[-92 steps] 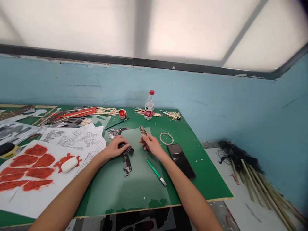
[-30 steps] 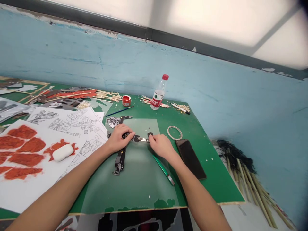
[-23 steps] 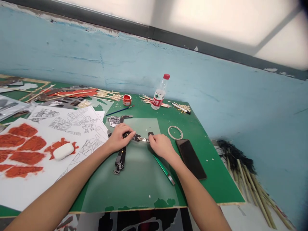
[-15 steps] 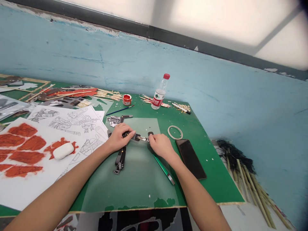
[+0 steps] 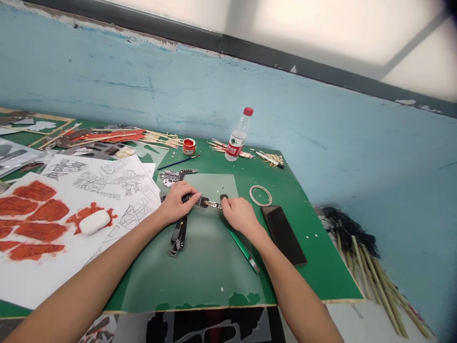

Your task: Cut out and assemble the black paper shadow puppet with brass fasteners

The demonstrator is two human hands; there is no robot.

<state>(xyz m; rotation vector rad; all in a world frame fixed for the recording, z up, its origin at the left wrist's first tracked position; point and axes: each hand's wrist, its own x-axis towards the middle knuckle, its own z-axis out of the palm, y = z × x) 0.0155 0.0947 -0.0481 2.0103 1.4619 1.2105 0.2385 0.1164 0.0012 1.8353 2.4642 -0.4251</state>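
Observation:
My left hand [image 5: 179,201] is closed on a black jointed cut-out figure [image 5: 178,233] with pale line patterns, thumb toward its right end. Its lower limb lies flat on a translucent sheet [image 5: 200,281]. In my right hand [image 5: 239,214] the fingers are wrapped round small silver nail clippers [image 5: 213,205], whose tip meets the figure's black end piece. A dark rounded piece [image 5: 223,196] shows just above my right fingers; what it belongs to is unclear. Beside my right wrist lies a slim green tool [image 5: 243,250] with a metallic end.
A phone [image 5: 283,234] and a tape roll [image 5: 260,196] lie to the right. Behind are a water bottle [image 5: 236,138], a red paint jar [image 5: 189,146], a paintbrush [image 5: 178,162] and another black cut-out [image 5: 174,177]. Printed drawings [image 5: 110,181] and a white case [image 5: 94,222] cover the left.
Both hands keep their grip and almost the same place. The silver clippers look slightly turned; the view has shifted a little.

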